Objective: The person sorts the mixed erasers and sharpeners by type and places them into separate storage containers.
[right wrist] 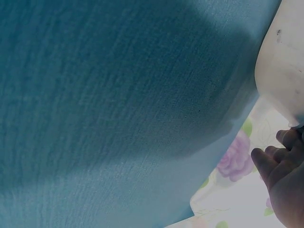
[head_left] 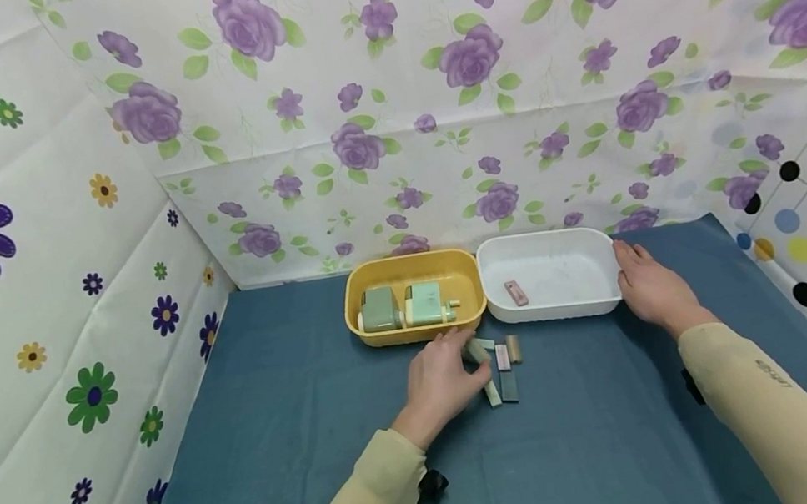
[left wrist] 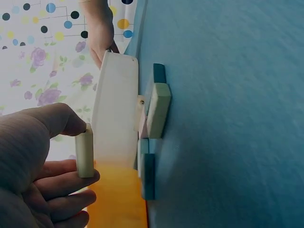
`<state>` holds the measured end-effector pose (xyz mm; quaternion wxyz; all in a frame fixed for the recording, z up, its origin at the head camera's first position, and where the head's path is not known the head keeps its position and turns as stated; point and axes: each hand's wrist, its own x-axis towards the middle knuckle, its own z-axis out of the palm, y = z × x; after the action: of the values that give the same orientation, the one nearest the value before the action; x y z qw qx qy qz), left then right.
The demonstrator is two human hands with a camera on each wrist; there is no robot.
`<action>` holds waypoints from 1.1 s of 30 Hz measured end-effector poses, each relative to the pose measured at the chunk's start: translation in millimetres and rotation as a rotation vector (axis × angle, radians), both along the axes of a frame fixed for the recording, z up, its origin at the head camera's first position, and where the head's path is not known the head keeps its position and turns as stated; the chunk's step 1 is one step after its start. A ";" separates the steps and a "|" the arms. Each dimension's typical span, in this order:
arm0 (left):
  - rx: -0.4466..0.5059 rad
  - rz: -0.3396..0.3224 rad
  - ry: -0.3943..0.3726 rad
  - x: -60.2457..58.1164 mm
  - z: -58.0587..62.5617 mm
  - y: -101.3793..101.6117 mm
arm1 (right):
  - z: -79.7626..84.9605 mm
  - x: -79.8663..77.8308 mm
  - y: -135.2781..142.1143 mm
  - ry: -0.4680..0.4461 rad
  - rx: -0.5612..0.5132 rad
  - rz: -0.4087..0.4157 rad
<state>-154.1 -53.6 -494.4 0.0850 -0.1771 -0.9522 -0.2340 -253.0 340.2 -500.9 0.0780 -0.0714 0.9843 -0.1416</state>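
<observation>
My left hand (head_left: pixel 443 375) pinches a small pale-green rectangular block (left wrist: pixel 85 153) between thumb and fingertips, above the blue cloth in front of the yellow tub. Close by lie several similar blocks: a pink block (head_left: pixel 503 357), a tan block (head_left: pixel 513 349), a dark teal block (head_left: pixel 508 386) and a pale block (head_left: pixel 493 393). My right hand (head_left: pixel 653 287) rests against the right end of the white tub (head_left: pixel 554 311), its fingers fairly straight along the rim. Inside that tub lies one pinkish block (head_left: pixel 516 293) towards the left.
The yellow tub (head_left: pixel 420 335) stands against the white tub's left side. It holds two green crank pencil sharpeners, a darker sharpener (head_left: pixel 379 309) and a lighter sharpener (head_left: pixel 425 303). Behind both tubs rises a flowered cloth wall (head_left: pixel 433 181). Blue cloth (head_left: pixel 301 399) covers the table.
</observation>
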 end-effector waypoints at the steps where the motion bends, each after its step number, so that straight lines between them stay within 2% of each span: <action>1: 0.002 -0.004 0.002 -0.6 1.2 1.3 | 0.4 0.0 0.0 -0.002 -0.001 -0.001; 15: 0.085 -0.051 0.051 -8.1 18.5 19.5 | 3.1 -0.8 0.5 0.003 -0.018 -0.019; 19: 0.085 -0.058 0.058 -10.7 19.1 22.5 | 1.5 0.0 1.0 -0.001 -0.027 -0.025; 24: 0.080 -0.106 0.067 -15.1 18.7 24.5 | -2.6 0.7 0.2 0.006 -0.055 -0.034; 27: 0.080 -0.128 0.044 -18.3 17.8 25.6 | -4.1 1.2 -0.6 0.007 -0.057 -0.039; 33: 0.065 -0.119 0.032 -24.9 19.0 30.4 | -3.6 0.8 -0.2 0.009 -0.050 -0.037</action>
<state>-179.0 -23.2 -475.4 0.0918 -0.2343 -0.9304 -0.2666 -252.1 340.0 -504.5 0.0690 -0.0558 0.9819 -0.1674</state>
